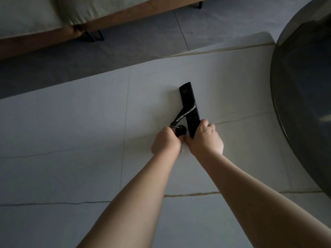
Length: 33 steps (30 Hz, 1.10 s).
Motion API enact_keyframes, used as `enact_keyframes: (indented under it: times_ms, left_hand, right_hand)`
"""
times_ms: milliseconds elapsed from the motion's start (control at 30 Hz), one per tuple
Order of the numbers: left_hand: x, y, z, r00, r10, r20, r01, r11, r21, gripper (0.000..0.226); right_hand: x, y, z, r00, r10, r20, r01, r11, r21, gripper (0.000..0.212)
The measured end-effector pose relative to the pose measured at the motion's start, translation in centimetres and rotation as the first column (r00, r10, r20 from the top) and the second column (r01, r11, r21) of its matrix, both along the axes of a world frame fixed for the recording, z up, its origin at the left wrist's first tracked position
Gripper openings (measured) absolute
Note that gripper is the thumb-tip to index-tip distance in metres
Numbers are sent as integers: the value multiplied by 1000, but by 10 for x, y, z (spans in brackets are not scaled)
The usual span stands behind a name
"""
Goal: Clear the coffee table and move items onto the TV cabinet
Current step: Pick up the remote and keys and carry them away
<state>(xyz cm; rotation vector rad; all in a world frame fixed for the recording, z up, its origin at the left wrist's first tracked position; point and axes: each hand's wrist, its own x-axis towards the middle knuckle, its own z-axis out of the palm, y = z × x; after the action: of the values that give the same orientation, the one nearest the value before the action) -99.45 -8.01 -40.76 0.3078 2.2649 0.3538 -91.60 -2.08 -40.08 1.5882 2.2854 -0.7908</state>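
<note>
A long black remote control [188, 99] lies on the pale stone coffee table [71, 140]. My right hand [205, 138] grips its near end. A black strap printed "Ninja Warrior" [185, 114] crosses the remote and runs down to a small black round object [180, 132] with a metal ring. My left hand [166, 142] closes around that round object, right beside my right hand. Both hands touch each other at the knuckles.
A dark round table top [304, 97] overlaps the coffee table at the right. A sofa with light cushions and a brown frame [53, 17] stands at the far left, across a strip of grey tiled floor [143, 38].
</note>
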Motion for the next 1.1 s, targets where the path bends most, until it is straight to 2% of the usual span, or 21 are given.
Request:
enact_keyframes:
  times_ms: [133,233,367,467,667,867,967,1100]
  left_hand:
    - [13,-12,6,998,-18,-62,22,998,56,29]
    - [22,-24,18,1000,17,-16,-16,993,113,23]
    - [32,-40,46,995,56,79,-68,986,152,15]
    - [42,-51,76,994,56,94,-72,983,170,18]
    - [75,-67,143,983,109,147,-133,977,169,21]
    - [116,-78,216,973,54,223,-113,959,261,7]
    - [132,-88,247,965,5,263,-81,957,279,4]
    - [152,-107,285,928,12,372,-114,961,253,9]
  right_hand:
    - [12,-7,10,999,-47,-20,44,995,-92,43]
    - [24,-14,25,981,-176,-86,153,962,-225,38]
    - [51,-28,57,895,-405,-187,283,840,-463,39]
    - [75,-39,87,834,-518,-190,329,743,-583,35]
    - [121,-61,156,744,-643,-180,396,642,-656,18]
    - [160,-89,225,666,-713,-222,410,597,-690,14]
    - [185,-110,257,571,-788,-230,457,539,-707,13]
    - [218,-147,295,356,-915,-189,554,370,-746,32]
